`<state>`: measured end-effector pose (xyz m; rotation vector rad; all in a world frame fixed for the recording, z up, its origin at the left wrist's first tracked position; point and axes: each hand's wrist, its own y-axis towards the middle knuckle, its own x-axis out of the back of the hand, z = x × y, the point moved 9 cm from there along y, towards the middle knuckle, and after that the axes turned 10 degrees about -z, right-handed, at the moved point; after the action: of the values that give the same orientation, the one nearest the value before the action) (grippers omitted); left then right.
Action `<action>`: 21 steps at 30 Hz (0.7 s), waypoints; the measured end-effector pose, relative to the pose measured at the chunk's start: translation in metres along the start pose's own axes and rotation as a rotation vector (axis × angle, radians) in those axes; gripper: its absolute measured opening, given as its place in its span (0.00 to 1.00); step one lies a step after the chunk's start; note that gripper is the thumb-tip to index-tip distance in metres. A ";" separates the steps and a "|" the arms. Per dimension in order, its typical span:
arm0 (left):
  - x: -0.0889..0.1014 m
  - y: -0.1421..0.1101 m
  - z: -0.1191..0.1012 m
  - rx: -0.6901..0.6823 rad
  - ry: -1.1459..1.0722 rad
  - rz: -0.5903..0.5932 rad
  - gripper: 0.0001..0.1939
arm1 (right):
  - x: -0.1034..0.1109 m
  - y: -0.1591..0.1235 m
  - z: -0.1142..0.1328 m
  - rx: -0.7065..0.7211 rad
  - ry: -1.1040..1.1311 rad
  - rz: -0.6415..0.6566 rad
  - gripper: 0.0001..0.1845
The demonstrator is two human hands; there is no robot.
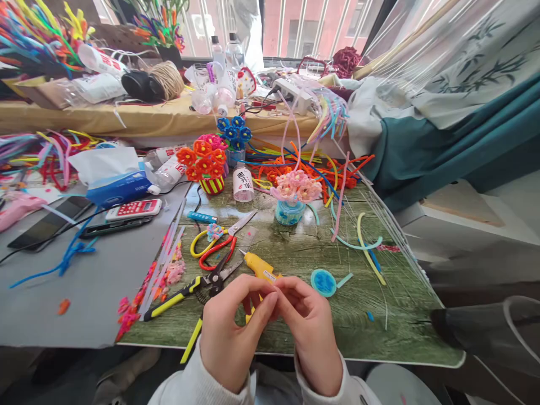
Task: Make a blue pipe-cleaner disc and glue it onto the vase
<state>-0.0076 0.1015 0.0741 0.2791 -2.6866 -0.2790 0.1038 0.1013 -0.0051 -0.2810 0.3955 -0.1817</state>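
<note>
My left hand (232, 332) and my right hand (310, 329) meet at the near edge of the green mat (379, 332), fingertips pinched together around something small that I cannot make out. Right behind the fingers lies a yellow glue gun (258, 267). Yellow-handled pliers (185, 292) lie just left of my left hand. A blue pipe-cleaner disc (323, 282) sits on the mat right of my right hand. Scissors with red and yellow handles (219, 244) lie further back.
Pots of pipe-cleaner flowers stand behind: pink (295, 194), orange (205, 163), blue (234, 135). Loose pipe cleaners (337, 163) sprawl at the back right. A calculator (134, 208), phone (48, 225) and tissue pack (113, 180) lie at left. A cluttered yellow-covered table (139, 115) runs behind.
</note>
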 end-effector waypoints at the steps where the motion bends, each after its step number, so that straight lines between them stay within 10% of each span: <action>1: -0.004 -0.001 0.001 0.001 0.009 0.015 0.05 | 0.004 -0.001 0.001 0.001 0.005 -0.009 0.11; 21: -0.040 0.001 -0.007 -0.025 0.060 0.015 0.05 | 0.057 0.002 0.014 0.028 -0.033 -0.100 0.08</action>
<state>0.0311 0.1113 0.0650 0.2562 -2.6235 -0.2944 0.1610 0.0938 -0.0138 -0.2764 0.3466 -0.2805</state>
